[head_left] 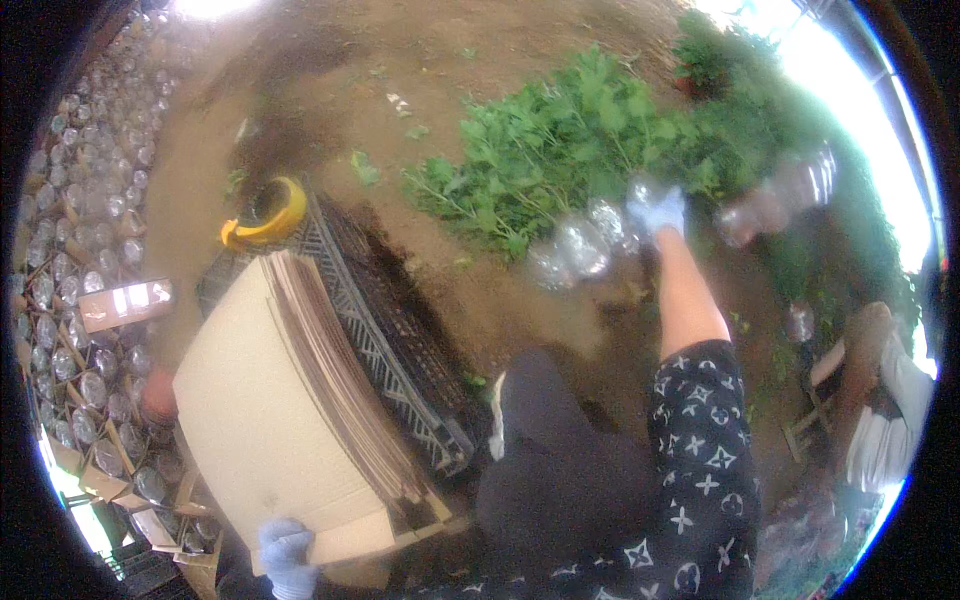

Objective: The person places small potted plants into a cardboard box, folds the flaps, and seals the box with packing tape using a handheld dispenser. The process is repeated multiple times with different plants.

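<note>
My right hand, in a pale blue glove, reaches forward and is closed on a shiny clear plastic container. More clear plastic containers lie just left of it, their shape blurred. A heap of cut leafy green stems lies on the ground right behind them. Low on the left, my gloved left hand is closed over the near edge of a stack of flat cardboard sheets. The fingers' undersides are hidden.
The cardboard leans on a black plastic crate with a yellow ring-shaped object on it. Many clear plastic containers fill the left side, a cardboard box among them. At far right, more plastic and a white cloth-like shape show.
</note>
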The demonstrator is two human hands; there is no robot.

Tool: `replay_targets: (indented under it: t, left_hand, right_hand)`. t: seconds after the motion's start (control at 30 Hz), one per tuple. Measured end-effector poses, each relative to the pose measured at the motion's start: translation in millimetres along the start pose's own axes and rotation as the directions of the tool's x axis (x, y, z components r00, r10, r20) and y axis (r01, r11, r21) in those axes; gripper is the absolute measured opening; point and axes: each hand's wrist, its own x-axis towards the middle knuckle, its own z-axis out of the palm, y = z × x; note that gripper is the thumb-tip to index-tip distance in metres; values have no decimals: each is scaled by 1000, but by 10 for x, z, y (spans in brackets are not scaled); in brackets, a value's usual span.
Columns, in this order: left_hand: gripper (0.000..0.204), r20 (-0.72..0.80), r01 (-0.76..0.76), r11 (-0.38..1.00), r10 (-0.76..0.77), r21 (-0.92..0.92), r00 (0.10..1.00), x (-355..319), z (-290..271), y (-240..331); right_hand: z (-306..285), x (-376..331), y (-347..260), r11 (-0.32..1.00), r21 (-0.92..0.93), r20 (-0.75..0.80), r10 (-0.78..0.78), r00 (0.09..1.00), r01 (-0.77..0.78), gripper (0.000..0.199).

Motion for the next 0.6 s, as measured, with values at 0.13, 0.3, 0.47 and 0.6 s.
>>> replay_targets:
  t: [0.13,0.3,0.47,0.6]
  left_hand:
    - [39,49,20,1000,-19,-5,999,20,-51,22]
    - [37,36,121,992,-119,-45,992,48,-35,63]
    - [39,-6,78,997,-78,29,997,74,-16,172]
    - [36,-59,33,991,-26,129,998,102,57,192]
  right_hand:
    - [179,220,199,996,85,68,23,997,-29,122]
    - [220,248,266,994,-104,26,-20,999,23,117]
    - [242,154,243,971,234,-72,-27,997,43,93]
    - [120,-43,330,788,601,-57,-124,991,133,75]
